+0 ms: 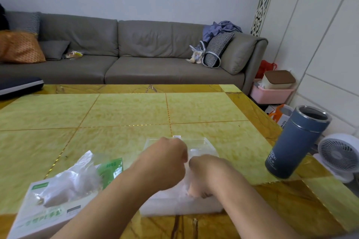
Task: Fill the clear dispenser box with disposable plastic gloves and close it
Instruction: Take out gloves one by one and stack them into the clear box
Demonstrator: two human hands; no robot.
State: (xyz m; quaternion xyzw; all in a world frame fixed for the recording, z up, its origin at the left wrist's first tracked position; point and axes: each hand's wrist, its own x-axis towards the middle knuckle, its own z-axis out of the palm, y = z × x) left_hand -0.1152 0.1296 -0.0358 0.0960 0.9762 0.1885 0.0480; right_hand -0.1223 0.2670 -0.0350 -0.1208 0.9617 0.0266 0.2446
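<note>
Fingers of both hands, left (pixel 165 163) and right (pixel 206 174), curl, apparently pressing gloves (pixel 174 198) into the dispenser box (pixel 204 147).

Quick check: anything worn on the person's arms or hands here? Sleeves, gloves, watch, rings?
Nothing visible. The left hand and right hand are bare, with no gloves, watch or bands at the wrists. Both forearms are bare up to the frame edge, no sleeves showing. Fingers are mostly hidden, so rings can't be ruled out.

Soft, even room light falls on my table (pixel 124 110), with faint glare on its glossy top and barely any shadow. The wide lens bends the edges, tilting the flask (pixel 295 141) at right, and my near forearms look slightly soft.
</note>
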